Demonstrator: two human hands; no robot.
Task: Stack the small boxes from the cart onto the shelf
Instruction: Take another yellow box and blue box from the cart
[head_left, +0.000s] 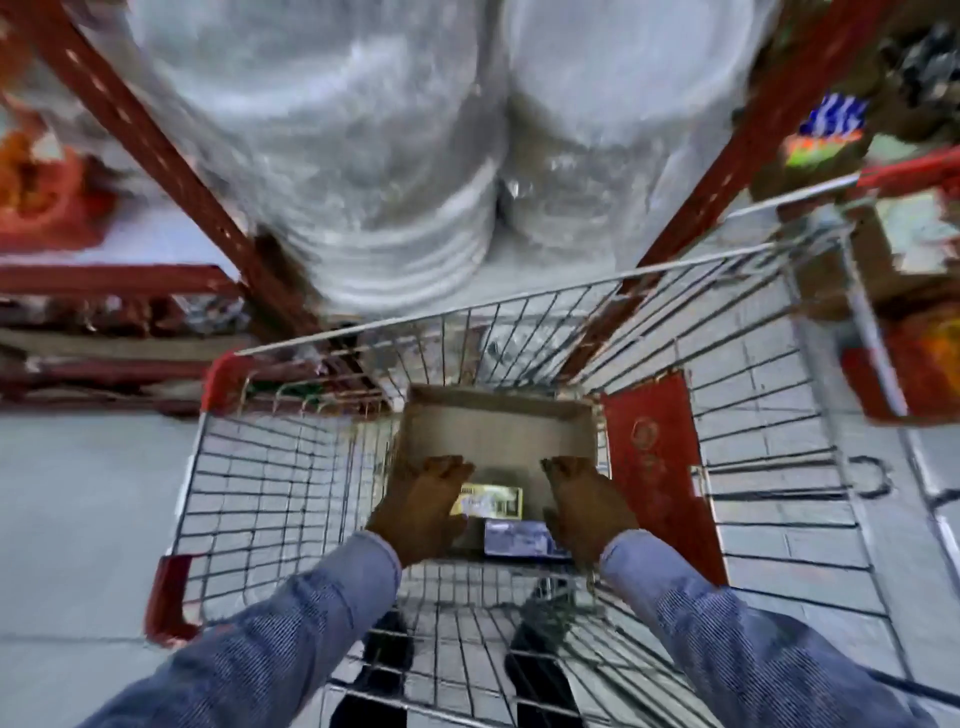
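Red-framed shelf (171, 150) rising beyond the far end of the cart (545, 306), loaded with big plastic-wrapped bundles (363, 156); pale tiled floor (78, 493) spreading out below the cart on every side. Inside the cart, standing against its right wall, a flat red panel (654, 467). On the cart's floor, toward its far end, an open cardboard carton (498, 431), seemingly near empty. At the near edge of that carton, deep in the cart, small boxes: one yellowish (491, 501), one bluish (519, 538) just nearer the handle end, both blurred and partly hidden.

Both arms in blue denim sleeves reaching down into the cart. Left hand (423, 512) just left of the yellowish box, right hand (589, 506) just right of both boxes, fingers extended and loosely together, palms turned inward toward each other, neither grip visibly closed on anything; actual contact with a box impossible to tell through the blur.

Small boxes lying between the two hands, long axes running roughly across the cart, from hand to hand. Left hand looking nearer the yellowish box, right hand nearer the bluish one. Probably a two-handed squeeze inward from both ends, then a lift up and forward to the shelf.
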